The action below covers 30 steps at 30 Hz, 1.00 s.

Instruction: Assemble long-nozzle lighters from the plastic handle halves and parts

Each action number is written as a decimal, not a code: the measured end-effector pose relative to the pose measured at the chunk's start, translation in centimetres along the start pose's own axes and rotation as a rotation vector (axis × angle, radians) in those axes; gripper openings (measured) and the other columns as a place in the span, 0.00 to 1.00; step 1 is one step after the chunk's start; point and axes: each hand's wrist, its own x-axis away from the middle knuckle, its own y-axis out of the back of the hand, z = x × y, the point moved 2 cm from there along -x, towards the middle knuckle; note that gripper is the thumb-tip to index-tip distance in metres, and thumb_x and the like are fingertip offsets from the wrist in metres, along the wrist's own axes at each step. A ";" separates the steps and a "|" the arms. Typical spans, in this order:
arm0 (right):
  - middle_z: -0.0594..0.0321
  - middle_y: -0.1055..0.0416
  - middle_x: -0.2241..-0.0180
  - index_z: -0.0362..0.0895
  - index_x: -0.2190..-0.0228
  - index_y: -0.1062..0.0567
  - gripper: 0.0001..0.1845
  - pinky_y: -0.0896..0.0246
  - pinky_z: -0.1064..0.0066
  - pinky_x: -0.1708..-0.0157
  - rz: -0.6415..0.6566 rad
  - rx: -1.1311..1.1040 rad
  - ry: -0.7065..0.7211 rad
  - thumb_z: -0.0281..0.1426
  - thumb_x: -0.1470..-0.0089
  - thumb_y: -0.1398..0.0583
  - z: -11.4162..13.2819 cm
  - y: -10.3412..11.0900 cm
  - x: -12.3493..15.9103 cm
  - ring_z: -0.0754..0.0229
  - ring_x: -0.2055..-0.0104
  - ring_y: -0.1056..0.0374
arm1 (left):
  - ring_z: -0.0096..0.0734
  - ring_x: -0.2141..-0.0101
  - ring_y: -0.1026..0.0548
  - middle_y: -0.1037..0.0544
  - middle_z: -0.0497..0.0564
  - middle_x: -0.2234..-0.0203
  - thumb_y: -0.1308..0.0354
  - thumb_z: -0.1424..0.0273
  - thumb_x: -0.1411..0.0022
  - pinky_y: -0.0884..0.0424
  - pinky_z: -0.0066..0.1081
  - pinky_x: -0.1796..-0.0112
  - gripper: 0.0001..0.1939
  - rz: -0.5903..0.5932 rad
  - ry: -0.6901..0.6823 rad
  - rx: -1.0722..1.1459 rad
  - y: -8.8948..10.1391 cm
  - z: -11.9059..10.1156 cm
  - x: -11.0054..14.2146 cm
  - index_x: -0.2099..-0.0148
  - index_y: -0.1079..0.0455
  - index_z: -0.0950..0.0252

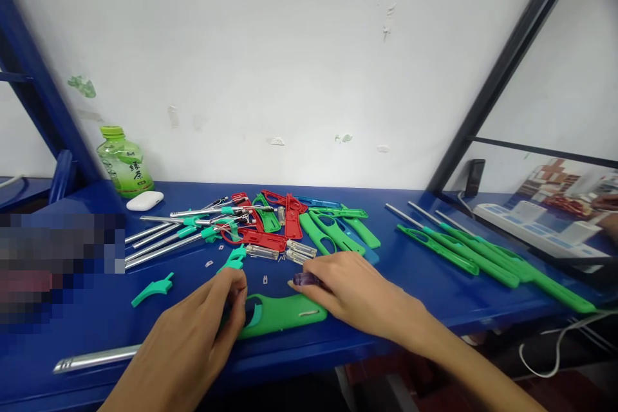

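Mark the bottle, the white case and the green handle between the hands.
Bottle (pixel 124 167), head view: front of its body.
White case (pixel 145 201), head view: its top.
Green handle (pixel 284 314), head view: its broad side.

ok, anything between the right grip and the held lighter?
Nothing visible. The right grip, around a purple tool, is right by the right end of the held lighter; can't tell if they touch. The small metal clip lies past the lighter's far edge, not between them.
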 end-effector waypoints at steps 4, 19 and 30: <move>0.64 0.21 0.67 0.45 0.65 0.24 0.12 0.57 0.66 0.70 -0.006 0.046 -0.011 0.33 0.25 0.38 0.9 -0.1 0.5 0.60 0.69 0.28 | 0.32 0.72 0.14 0.16 0.42 0.67 0.52 0.64 0.20 0.25 0.28 0.73 0.09 0.019 -0.031 -0.025 -0.2 0.1 0.0 0.54 0.32 0.55; 0.63 0.20 0.65 0.46 0.60 0.27 0.08 0.66 0.62 0.75 0.026 0.209 0.079 0.21 0.36 0.38 2.2 -0.8 1.1 0.59 0.71 0.28 | 0.23 0.61 0.15 0.19 0.42 0.62 0.52 0.70 0.20 0.21 0.17 0.56 0.08 0.101 -0.190 0.120 0.0 -2.9 0.4 0.48 0.32 0.54; 0.65 0.20 0.63 0.47 0.58 0.24 0.05 0.58 0.64 0.74 -0.070 0.176 0.017 0.25 0.32 0.36 2.2 -0.6 1.2 0.59 0.66 0.24 | 0.25 0.60 0.14 0.16 0.46 0.59 0.50 0.65 0.19 0.21 0.17 0.57 0.06 0.023 -0.127 0.157 -0.4 -2.5 1.0 0.48 0.32 0.55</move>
